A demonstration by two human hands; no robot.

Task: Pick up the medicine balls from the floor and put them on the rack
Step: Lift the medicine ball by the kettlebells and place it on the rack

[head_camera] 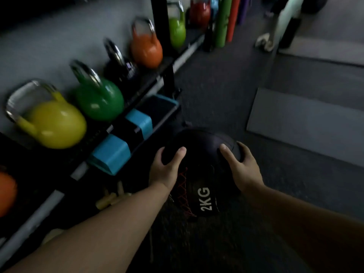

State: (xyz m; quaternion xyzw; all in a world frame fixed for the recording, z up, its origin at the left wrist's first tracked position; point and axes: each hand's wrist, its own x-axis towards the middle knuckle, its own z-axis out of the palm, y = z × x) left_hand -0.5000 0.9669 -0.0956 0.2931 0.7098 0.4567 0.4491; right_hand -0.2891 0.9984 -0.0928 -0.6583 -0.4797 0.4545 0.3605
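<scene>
Both hands, left hand (167,170) and right hand (243,170), clasp the medicine ball (199,152), seemingly beside the rack (169,75).

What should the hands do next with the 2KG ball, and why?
Probably carry the medicine ball left toward the rack. The left hand and right hand already clasp its opposite sides, and the rack stands close on the left. Whether the ball has left the floor is unclear.
</scene>
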